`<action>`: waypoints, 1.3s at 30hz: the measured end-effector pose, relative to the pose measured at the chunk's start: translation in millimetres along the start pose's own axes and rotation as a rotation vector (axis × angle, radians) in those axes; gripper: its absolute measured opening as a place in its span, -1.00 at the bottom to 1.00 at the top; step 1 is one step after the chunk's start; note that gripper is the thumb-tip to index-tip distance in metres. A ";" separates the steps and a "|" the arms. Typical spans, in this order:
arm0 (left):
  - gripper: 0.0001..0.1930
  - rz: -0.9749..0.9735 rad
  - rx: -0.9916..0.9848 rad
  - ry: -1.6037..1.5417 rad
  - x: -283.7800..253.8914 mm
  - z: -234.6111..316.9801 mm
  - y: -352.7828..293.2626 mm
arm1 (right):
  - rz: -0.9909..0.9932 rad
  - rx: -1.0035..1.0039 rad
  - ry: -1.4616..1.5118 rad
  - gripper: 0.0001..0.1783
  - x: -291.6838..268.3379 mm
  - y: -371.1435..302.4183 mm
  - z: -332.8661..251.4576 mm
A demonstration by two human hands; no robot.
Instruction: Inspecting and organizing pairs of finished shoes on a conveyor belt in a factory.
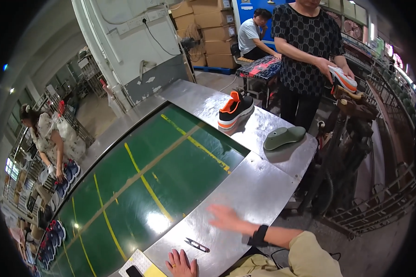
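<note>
My left hand lies flat on the metal border of the table, fingers spread, with a ring on one finger. Just above its fingertips is a pair of dark thread snips, which it does not touch. Over the same metal border, farther right, is my right hand, blurred by motion. Its fingers look stretched out and I see nothing in it. A dark phone rests on a printed sheet left of my left hand.
A green belt with yellow lines fills the table's middle. Beyond stand a black and orange shoe and a green shoe last. A co-worker holds a white and orange shoe. Dark shoes line the left edge, near another person.
</note>
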State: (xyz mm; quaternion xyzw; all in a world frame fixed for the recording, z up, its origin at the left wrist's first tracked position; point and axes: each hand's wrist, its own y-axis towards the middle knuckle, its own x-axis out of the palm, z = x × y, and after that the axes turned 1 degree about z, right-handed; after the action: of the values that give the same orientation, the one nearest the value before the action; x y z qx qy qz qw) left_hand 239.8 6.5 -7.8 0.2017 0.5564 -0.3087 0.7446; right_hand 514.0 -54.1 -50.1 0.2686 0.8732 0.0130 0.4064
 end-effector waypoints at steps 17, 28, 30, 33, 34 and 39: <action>-0.42 0.186 0.053 0.021 12.9 -17.3 6.2 | 0.000 -0.292 0.195 -0.75 49.9 -40.9 -92.4; -0.44 0.267 0.100 0.044 21.8 -17.1 -0.2 | -0.007 -0.327 0.172 -0.71 51.8 -45.1 -80.8; -0.45 0.285 0.083 0.030 23.5 -15.6 -2.3 | -0.007 -0.348 0.141 -0.71 52.3 -46.4 -79.9; -0.45 0.282 0.085 0.020 30.6 -14.0 -4.3 | -0.022 -0.347 0.094 -0.72 46.9 -50.0 -82.2; -0.45 0.289 0.084 0.048 32.1 -21.7 -1.6 | -0.025 -0.356 0.110 -0.73 51.9 -45.8 -84.7; -0.46 0.313 0.077 0.033 24.6 -27.0 4.5 | 0.015 -0.391 0.110 -0.74 52.9 -36.5 -91.3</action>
State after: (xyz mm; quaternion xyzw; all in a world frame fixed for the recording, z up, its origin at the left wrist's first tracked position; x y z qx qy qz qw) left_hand 228.5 21.4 -39.5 0.3192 0.5182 -0.2067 0.7661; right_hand 404.0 -42.1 -35.0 0.1900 0.8729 0.2001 0.4024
